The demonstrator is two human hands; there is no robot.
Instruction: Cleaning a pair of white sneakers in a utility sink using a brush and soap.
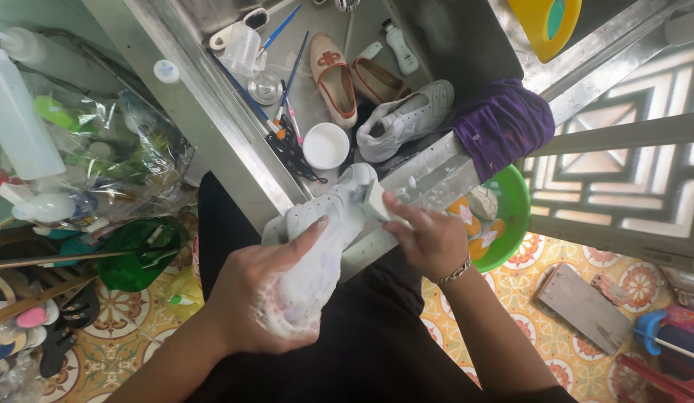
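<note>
White suds coat the white leather sneaker [324, 239], gripped in the left hand [261, 310] over the steel sink's near edge [436, 175]; the right hand [429, 239] pinches a small white brush [374, 200] against it. Scrubbing looks underway, rinsing undone.

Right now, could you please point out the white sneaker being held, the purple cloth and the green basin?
white sneaker [326, 224]: head view, on its soapy upper.
purple cloth [504, 123]: head view, middle of the draped fabric.
green basin [516, 201]: head view, on its bare rim.
</note>
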